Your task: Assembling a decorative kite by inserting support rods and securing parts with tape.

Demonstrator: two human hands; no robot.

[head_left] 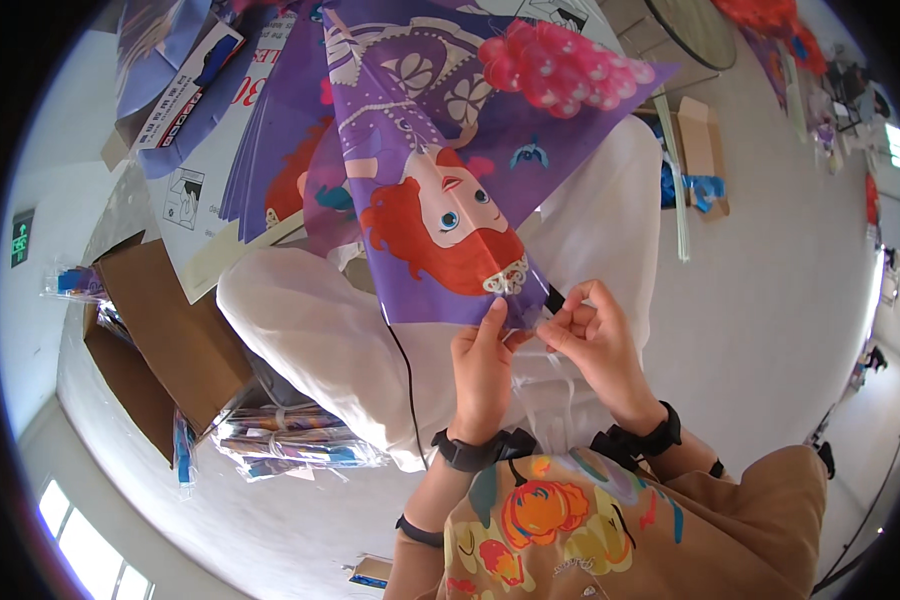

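The person sits with white trousers (320, 330) and holds a purple kite (440, 150) over the lap. The kite shows a cartoon girl with red hair and lies spread from the knees toward the top of the picture, with its pointed end down near the hands.

The left hand (482, 365) pinches the lower edge of the kite between thumb and fingers, just beside the point. The right hand (595, 335) has its fingers closed around a thin white string (548, 352) at the tip of the kite, next to a small black piece (554, 298). The two hands almost touch each other. Each wrist wears a black band (480, 450).

A pink-red frilly part (560, 62) of the kite sits near its upper right edge. A thin black cable (408, 380) runs down over the trousers, left of the left hand.

On the floor to the left stands an open cardboard box (160, 330). Beside it lies a bundle of packed kites in clear plastic (290, 440). Another small cardboard box (702, 150) is on the floor at the upper right, well apart from the hands. The person wears a brown shirt (770, 530) with colourful drawings.
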